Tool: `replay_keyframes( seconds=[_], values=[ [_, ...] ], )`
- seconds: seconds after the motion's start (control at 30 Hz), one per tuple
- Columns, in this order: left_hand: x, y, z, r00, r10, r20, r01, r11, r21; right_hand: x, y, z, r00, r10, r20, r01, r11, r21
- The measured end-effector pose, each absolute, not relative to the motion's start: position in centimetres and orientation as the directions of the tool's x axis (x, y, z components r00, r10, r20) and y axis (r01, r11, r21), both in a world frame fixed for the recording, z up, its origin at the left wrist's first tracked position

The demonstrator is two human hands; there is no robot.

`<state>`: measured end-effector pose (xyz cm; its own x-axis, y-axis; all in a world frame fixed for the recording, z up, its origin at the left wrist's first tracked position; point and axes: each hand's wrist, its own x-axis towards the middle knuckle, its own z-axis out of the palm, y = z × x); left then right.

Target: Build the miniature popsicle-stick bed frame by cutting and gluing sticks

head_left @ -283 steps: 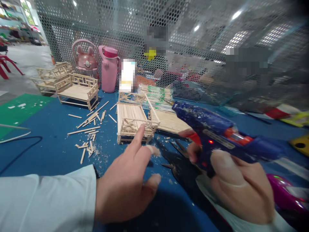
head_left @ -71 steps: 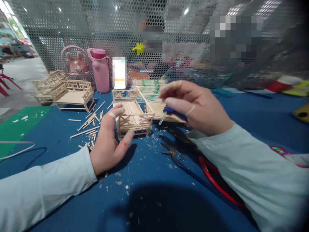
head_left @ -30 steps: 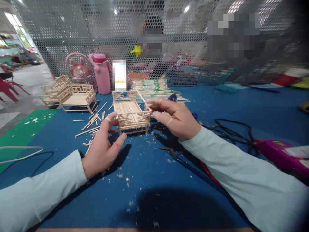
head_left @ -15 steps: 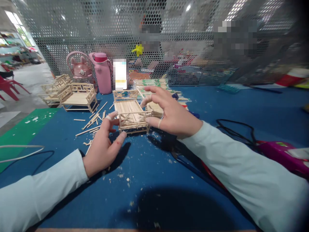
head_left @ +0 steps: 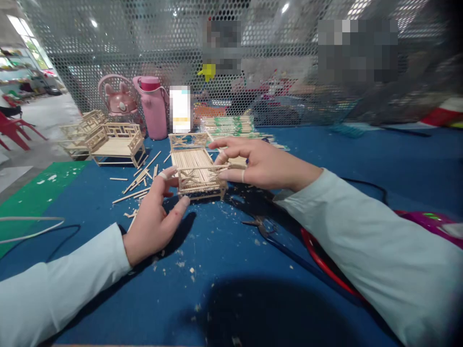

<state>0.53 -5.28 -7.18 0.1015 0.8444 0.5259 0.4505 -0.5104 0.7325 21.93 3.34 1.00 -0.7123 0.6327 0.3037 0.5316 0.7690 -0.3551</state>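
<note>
A miniature bed point(head_left: 191, 164) built of thin pale wooden sticks stands upright on the blue tabletop, with latticed rails at its front and back. My left hand point(head_left: 155, 219) grips its front left corner, the fingers along the left side and the thumb by the front leg. On the right side, my right hand point(head_left: 265, 164) has its thumb at the front right corner and its fingers bent over the side edge. Whether a loose stick is between those fingers is hidden. Pale bands wrap a finger on my left hand and the thumb on my right.
Loose stick pieces point(head_left: 142, 180) lie left of the bed. Two finished-looking stick benches point(head_left: 117, 144) stand farther left. Behind are a pink bottle point(head_left: 155, 113), a phone point(head_left: 180, 108) and bundled sticks point(head_left: 227, 124). Pliers point(head_left: 260, 225) lie near my right forearm. A perforated metal screen point(head_left: 271, 53) borders the back.
My right hand has shifted slightly right and lower, its fingers closing nearer the bed's right side. The pliers' jaws now show. My left hand and the bed have stayed put.
</note>
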Motion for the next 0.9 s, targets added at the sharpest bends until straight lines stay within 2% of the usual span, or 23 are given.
replay_keyframes(
  seconds=[0.13, 0.23, 0.3, 0.4, 0.53, 0.6, 0.73, 0.8, 0.9],
  values=[
    [0.6, -5.4, -7.2, 0.103, 0.841, 0.531, 0.444, -0.516, 0.732, 22.1, 3.3, 1.1, -0.711, 0.638, 0.297, 0.507, 0.757, -0.412],
    [0.6, -5.3, -7.3, 0.094, 0.834, 0.544, 0.435, -0.526, 0.731, 22.5, 3.5, 1.0, -0.680, 0.659, 0.322, 0.408, 0.705, -0.580],
    [0.5, -5.2, -7.4, 0.053, 0.832, 0.552, 0.461, -0.511, 0.726, 22.9, 3.7, 0.7, -0.605, 0.696, 0.386, 0.308, 0.652, -0.693],
    [0.4, -4.8, -7.5, 0.024, 0.854, 0.520, 0.498, -0.461, 0.734, 23.4, 3.6, 0.0, -0.433, 0.766, 0.476, 0.227, 0.604, -0.764],
    [0.4, -3.9, -7.3, 0.066, 0.888, 0.454, 0.518, -0.420, 0.745, 23.4, 2.4, -0.9, -0.264, 0.885, 0.384, 0.307, 0.454, -0.836],
    [0.2, -3.4, -7.1, 0.083, 0.899, 0.429, 0.500, -0.410, 0.763, 23.1, 1.4, -1.2, -0.187, 0.904, 0.384, 0.403, 0.427, -0.810],
    [-0.9, -2.3, -6.9, 0.097, 0.913, 0.396, 0.395, -0.401, 0.827, 22.4, -0.5, -1.9, -0.119, 0.892, 0.437, 0.649, 0.403, -0.645],
    [-1.8, -1.7, -6.9, 0.170, 0.918, 0.359, 0.237, -0.392, 0.889, 22.1, -1.0, -2.4, -0.112, 0.895, 0.431, 0.720, 0.372, -0.585],
    [-3.2, -1.0, -6.9, 0.205, 0.919, 0.337, 0.152, -0.370, 0.917, 22.2, -1.0, -3.1, -0.101, 0.919, 0.382, 0.820, 0.295, -0.492]
  ],
)
